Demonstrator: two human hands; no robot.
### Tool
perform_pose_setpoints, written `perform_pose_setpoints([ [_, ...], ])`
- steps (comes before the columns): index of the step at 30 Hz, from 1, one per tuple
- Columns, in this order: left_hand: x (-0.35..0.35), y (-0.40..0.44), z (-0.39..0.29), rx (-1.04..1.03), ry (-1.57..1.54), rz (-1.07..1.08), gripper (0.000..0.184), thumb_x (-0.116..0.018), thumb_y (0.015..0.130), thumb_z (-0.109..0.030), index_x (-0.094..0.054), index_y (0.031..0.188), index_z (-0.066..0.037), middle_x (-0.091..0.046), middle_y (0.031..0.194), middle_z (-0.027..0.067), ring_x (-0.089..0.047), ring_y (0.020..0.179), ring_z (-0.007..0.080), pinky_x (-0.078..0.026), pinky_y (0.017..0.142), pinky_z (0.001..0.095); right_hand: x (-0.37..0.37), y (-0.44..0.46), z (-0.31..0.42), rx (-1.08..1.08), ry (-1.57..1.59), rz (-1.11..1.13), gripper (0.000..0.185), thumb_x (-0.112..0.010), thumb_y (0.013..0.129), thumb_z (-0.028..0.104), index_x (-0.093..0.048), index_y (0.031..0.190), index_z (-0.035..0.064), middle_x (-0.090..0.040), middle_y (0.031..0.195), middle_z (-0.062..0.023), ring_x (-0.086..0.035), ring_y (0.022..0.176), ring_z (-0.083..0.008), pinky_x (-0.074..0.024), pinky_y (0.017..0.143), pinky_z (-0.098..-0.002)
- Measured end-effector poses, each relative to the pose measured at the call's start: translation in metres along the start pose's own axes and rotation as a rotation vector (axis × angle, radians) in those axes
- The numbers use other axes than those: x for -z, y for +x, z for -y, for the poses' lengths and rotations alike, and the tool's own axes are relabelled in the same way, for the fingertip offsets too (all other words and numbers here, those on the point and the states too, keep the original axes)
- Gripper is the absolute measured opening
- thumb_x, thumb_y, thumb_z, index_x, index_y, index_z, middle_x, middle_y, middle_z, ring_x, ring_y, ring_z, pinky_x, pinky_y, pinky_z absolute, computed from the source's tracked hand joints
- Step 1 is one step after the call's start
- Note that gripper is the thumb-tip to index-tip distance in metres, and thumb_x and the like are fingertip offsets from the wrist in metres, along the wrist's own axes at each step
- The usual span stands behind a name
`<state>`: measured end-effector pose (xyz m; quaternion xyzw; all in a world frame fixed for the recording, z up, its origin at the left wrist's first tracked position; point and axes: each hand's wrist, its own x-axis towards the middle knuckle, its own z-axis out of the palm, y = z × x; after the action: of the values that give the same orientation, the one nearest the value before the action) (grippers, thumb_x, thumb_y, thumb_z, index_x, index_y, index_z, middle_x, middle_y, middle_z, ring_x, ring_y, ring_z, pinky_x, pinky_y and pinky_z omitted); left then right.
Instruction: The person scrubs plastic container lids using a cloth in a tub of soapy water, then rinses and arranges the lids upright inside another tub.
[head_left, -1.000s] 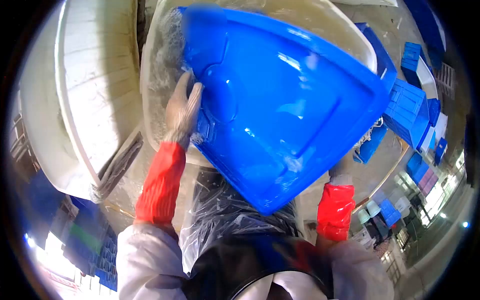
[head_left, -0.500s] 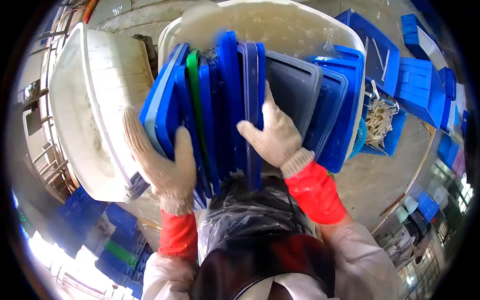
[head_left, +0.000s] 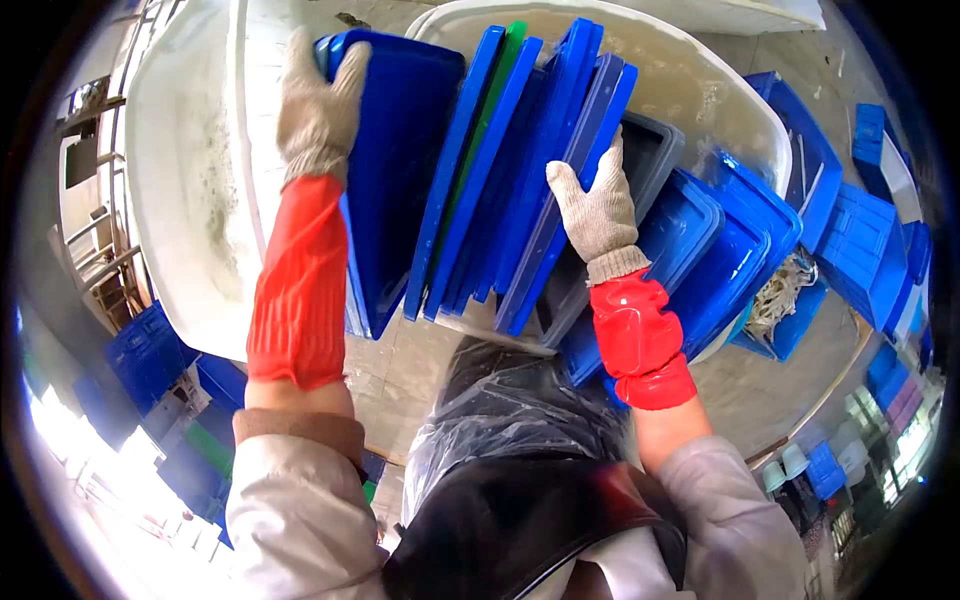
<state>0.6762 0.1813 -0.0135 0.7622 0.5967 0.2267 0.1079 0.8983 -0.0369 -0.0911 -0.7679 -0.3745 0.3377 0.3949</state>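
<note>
Several flat, rimmed plastic lids stand on edge in a row across the white tub. My left hand [head_left: 318, 120], in a knitted glove, grips the top corner of the leftmost blue lid [head_left: 400, 150], thumb on the near face; a lighter blue edge shows under its fingers. This lid leans apart from the others. A green lid [head_left: 490, 110] stands among blue ones in the middle. My right hand [head_left: 600, 210], gloved too, closes around the blue lid [head_left: 570, 210] at the row's right end. Its fingertips are partly hidden behind that lid. Behind it leans a dark grey lid [head_left: 650, 150].
The large white tub [head_left: 770, 130] holds cloudy liquid. Another white tub [head_left: 185, 180] stands at the left. More blue lids [head_left: 755, 225] lean at the right. Blue crates [head_left: 850, 240] and a bin of pale strips [head_left: 780, 300] stand on the floor farther right.
My left hand has moved up and spread the leftmost lids away from the row, baring a broad blue face. My right hand keeps its hold at the right end. The view has shifted.
</note>
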Motion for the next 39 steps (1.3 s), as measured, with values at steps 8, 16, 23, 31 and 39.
perform_pose_setpoints([
  [8, -0.084, 0.026, -0.025, -0.106, -0.069, 0.079, 0.032, -0.063, 0.097, -0.033, -0.059, 0.110, -0.004, -0.065, 0.099, 0.0223, -0.064, 0.091, 0.0397, -0.050, 0.082, 0.0479, -0.035, 0.045, 0.015, -0.005, -0.014, -0.074, 0.098, -0.076, 0.089, 0.037, -0.022, 0.156, -0.0103, -0.065, 0.125, -0.0331, -0.066, 0.113, -0.0465, -0.0512, 0.101, -0.0455],
  [16, -0.122, 0.030, 0.002, -0.206, -0.212, 0.120, 0.055, -0.063, 0.098, -0.040, -0.056, 0.132, 0.002, -0.068, 0.114, 0.0235, -0.066, 0.106, 0.0381, -0.051, 0.093, 0.0442, -0.051, 0.041, 0.021, 0.058, -0.135, -0.124, 0.101, -0.076, 0.087, 0.037, -0.021, 0.157, -0.0093, -0.058, 0.136, -0.0345, -0.062, 0.120, -0.0484, -0.0488, 0.107, -0.0458],
  [23, -0.100, -0.037, 0.057, 0.134, -0.223, 0.321, 0.060, -0.059, 0.101, -0.048, -0.057, 0.139, -0.002, -0.064, 0.134, 0.0251, -0.060, 0.125, 0.0412, -0.048, 0.105, 0.0436, -0.027, -0.003, 0.006, 0.031, -0.314, -0.167, 0.101, -0.077, 0.088, 0.028, -0.015, 0.157, -0.0118, -0.057, 0.136, -0.0360, -0.061, 0.123, -0.0475, -0.0487, 0.107, -0.0449],
  [31, -0.093, -0.038, 0.066, 0.041, -0.068, 0.158, 0.053, -0.062, 0.100, -0.039, -0.058, 0.132, 0.004, -0.066, 0.122, 0.0283, -0.065, 0.113, 0.0406, -0.049, 0.096, 0.0448, -0.043, 0.051, 0.006, -0.073, -0.299, -0.118, 0.093, -0.067, 0.093, 0.031, -0.013, 0.158, -0.0075, -0.057, 0.134, -0.0382, -0.061, 0.120, -0.0497, -0.0491, 0.105, -0.0482],
  [39, -0.088, -0.081, -0.093, -0.395, -0.498, 0.025, 0.066, -0.077, 0.089, -0.023, -0.052, 0.140, 0.008, -0.058, 0.137, 0.0283, -0.053, 0.133, 0.0416, -0.036, 0.117, 0.0483, 0.041, 0.031, 0.043, 0.363, -0.121, -0.064, 0.065, -0.074, 0.089, 0.020, -0.051, 0.147, 0.0017, -0.062, 0.138, -0.0224, -0.061, 0.129, -0.0369, -0.0467, 0.112, -0.0420],
])
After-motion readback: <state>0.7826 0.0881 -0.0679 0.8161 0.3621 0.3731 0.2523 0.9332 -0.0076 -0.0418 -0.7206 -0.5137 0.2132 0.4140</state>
